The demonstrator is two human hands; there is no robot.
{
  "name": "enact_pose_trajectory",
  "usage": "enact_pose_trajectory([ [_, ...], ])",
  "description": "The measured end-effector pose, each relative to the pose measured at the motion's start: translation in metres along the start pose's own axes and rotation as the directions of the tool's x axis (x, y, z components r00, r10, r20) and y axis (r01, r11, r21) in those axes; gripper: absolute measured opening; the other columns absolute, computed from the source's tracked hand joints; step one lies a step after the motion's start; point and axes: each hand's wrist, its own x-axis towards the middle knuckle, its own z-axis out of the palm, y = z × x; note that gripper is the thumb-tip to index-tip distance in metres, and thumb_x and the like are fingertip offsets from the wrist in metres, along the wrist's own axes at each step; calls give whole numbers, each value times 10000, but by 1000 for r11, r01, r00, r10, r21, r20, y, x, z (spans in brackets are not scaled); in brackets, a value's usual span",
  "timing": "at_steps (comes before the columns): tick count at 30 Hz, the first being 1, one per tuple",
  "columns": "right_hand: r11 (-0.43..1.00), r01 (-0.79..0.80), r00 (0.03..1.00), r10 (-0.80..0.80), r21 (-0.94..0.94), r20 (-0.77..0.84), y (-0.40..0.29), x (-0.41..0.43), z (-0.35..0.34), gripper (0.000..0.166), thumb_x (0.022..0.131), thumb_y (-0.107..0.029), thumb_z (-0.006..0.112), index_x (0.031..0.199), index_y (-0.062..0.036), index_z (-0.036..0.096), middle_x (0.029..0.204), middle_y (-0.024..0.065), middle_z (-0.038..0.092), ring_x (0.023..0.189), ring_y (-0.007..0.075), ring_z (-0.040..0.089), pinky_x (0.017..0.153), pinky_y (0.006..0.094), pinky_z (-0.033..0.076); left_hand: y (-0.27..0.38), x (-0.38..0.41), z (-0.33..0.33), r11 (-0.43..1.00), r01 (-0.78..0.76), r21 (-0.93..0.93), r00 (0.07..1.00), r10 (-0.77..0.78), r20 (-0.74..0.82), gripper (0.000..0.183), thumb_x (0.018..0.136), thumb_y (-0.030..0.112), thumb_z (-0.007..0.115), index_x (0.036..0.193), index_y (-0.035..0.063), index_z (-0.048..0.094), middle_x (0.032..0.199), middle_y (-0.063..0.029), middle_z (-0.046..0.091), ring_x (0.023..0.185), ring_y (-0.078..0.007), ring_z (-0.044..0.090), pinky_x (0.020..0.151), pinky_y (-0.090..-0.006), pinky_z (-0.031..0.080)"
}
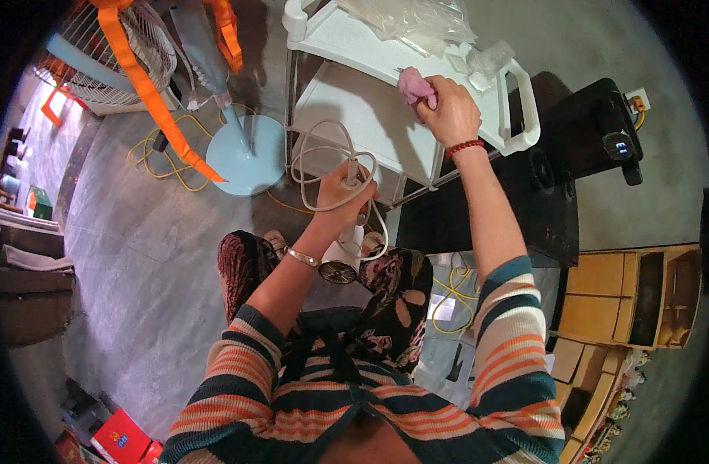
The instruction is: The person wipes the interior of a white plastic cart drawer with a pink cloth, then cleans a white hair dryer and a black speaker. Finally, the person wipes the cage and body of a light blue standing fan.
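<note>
My left hand (344, 188) grips a white hair dryer (340, 252) by its handle, low before my knees. The dryer's round dark grille end faces back toward me. Its pale power cord (363, 156) hangs in loose loops around that hand. With the right hand (454, 113) I hold a crumpled pink cloth (415, 86) over the near edge of a white utility cart (360, 64). Whether the cloth touches the cart cannot be told.
On the cart's top lie clear plastic bags (412, 20) and stacked plastic cups (493, 58). To the left stands a fan's blue round base (247, 153), with an orange strap (140, 81) and yellow cord (183, 174) nearby. A black appliance (586, 127) and wooden cabinet (598, 290) stand right.
</note>
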Motion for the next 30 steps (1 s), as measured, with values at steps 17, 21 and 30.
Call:
enact_pose_trajectory([
  [17,585,-172,984,74,792,160,-100,-104,-34,492,781,11,550,1266,-66,587,1224,111,620,986,189,647,764,269,534,-13,17,9,750,-550,368,833,528,168,125,898,161,633,952,49,619,798,-40,649,754,-109,636,584,-259,491],
  [21,494,-212,973,30,843,227,-83,-141,-24,431,817,11,492,1224,-55,615,1184,112,650,969,177,654,799,261,526,-6,0,10,987,-110,-117,994,112,11,141,853,106,647,978,50,614,809,-40,636,707,-117,606,581,-272,475],
  [30,-20,-585,787,229,811,573,-93,-143,-47,492,965,-186,567,1433,-127,429,998,12,607,775,72,560,613,220,463,55,26,36,979,-125,-160,991,114,-77,128,818,81,663,919,11,626,799,-49,642,683,-101,573,581,-260,461],
])
